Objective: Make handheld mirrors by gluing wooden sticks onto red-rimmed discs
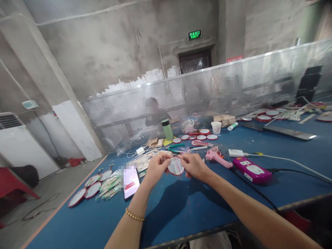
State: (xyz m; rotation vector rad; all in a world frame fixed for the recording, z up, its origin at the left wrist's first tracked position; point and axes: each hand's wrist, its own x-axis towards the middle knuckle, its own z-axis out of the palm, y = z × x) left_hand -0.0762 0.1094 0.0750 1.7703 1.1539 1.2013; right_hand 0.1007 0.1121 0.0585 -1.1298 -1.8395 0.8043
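Observation:
A small round red-rimmed disc (176, 166), pale with reddish lines across its face, is held up over the blue table. My left hand (158, 166) pinches its left edge between thumb and fingers. At the opposite edge, my right hand (194, 164) grips it the same way, the fingers partly hidden behind it. Just beyond the hands lie green-handled pliers (176, 147) and many thin pale sticks (149, 157). To the right of my right hand is a pink glue gun (218, 156).
A lit phone (131, 183) lies left of my left forearm, beside wrapped sticks (110, 185) and red-rimmed discs (92, 190). A purple power box (252, 170) with cables sits right. Behind are a green bottle (167, 129), a paper cup (216, 127) and a perforated metal partition (124, 109).

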